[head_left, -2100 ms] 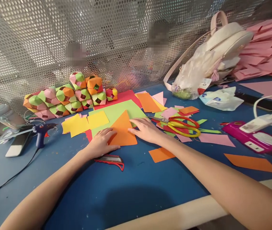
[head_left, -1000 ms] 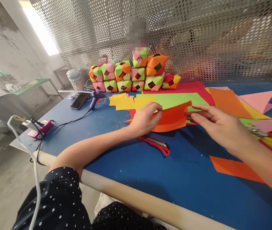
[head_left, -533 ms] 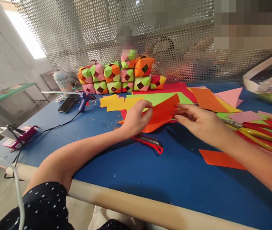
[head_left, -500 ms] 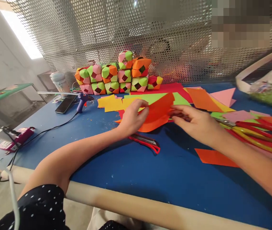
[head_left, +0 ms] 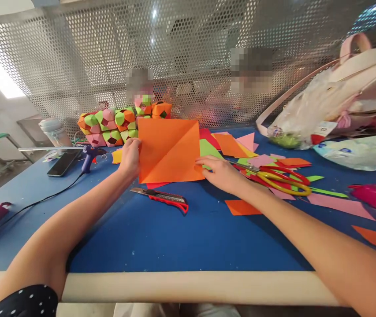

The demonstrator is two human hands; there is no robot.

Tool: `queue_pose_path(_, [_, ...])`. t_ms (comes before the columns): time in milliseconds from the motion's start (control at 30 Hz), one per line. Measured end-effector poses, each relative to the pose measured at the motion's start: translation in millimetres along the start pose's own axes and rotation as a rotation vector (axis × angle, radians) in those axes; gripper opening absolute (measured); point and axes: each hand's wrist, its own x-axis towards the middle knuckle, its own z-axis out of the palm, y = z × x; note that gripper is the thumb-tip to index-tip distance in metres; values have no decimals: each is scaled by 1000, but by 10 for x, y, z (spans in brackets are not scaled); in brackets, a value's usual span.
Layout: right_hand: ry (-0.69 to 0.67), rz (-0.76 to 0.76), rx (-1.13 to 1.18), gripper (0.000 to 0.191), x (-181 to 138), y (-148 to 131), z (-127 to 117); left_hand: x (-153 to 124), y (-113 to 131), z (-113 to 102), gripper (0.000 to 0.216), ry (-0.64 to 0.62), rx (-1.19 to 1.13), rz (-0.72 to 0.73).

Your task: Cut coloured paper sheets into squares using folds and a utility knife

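An orange paper sheet [head_left: 164, 154], square with a diagonal crease, is held upright and spread flat in front of me. My left hand [head_left: 130, 156] grips its left edge, with the thumb side hidden behind the paper. At the lower right edge, the fingers of my right hand [head_left: 219, 172] pinch the sheet. A utility knife [head_left: 166, 199] with a red handle and its blade out lies on the blue table just below the paper. Near my right forearm are scissors [head_left: 275, 178] with red and yellow handles, resting on coloured paper scraps.
Folded paper balls [head_left: 108, 125] are stacked behind the sheet, against a perforated metal screen [head_left: 201, 57]. A purple glue gun [head_left: 90, 156], a phone [head_left: 62, 164] and a bottle [head_left: 55, 132] stand at left. A pale backpack [head_left: 369, 75] sits at back right.
The orange sheet was curved and tilted between my hands; now it is opened flat and faces me. My view has turned rightward, bringing the backpack into sight.
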Motion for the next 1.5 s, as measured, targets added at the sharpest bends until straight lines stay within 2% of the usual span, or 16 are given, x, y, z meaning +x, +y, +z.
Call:
queue_pose_path(167, [42,-6,-42,40,31,-62,16,54,-51,-45,11,65,-63,-92])
queue_pose_path(300, [90,-40,-61,36,17,-344,-6,131,-90,-88,10,115,-86,-147])
queue_pose_path(433, [-44,-169,-3,28,-79,-786,62,203,-132,-145,17,136,-73,-191])
queue_pose_path(533, [-233,-180,12,44,-169,-978,169,235,-181,-194,29,137,-47,-222])
queue_pose_path(633, [-320,-231,28,41,-217,-974,226,251,-250,-230,34,133,-23,-261])
queue_pose_path(767, [-301,-416,120,31,-170,-764,113,251,-319,-230,35,122,-7,-313])
queue_pose_path(800, [-278,-416,132,29,-137,-682,60,249,-326,-227,35,119,-7,-322])
queue_pose_path(867, [-177,-294,94,27,-56,-481,-48,247,-334,-227,35,115,-5,-339])
queue_pose_path(933, [-27,-34,-38,30,24,-240,-131,248,-342,-237,35,116,1,-351])
queue_pose_path(1000, [48,126,-113,31,73,12,-171,251,-354,-255,35,121,15,-360])
queue_pose_path(1133, [39,349,-202,26,44,359,-155,240,-370,-272,32,106,43,-362])
queue_pose_path(1300, [-7,427,-162,14,10,352,-136,162,-338,-223,15,30,39,-357])
queue_pose_path(1500, [9,502,160,29,98,174,-65,-31,-131,-62,25,3,-40,-346])
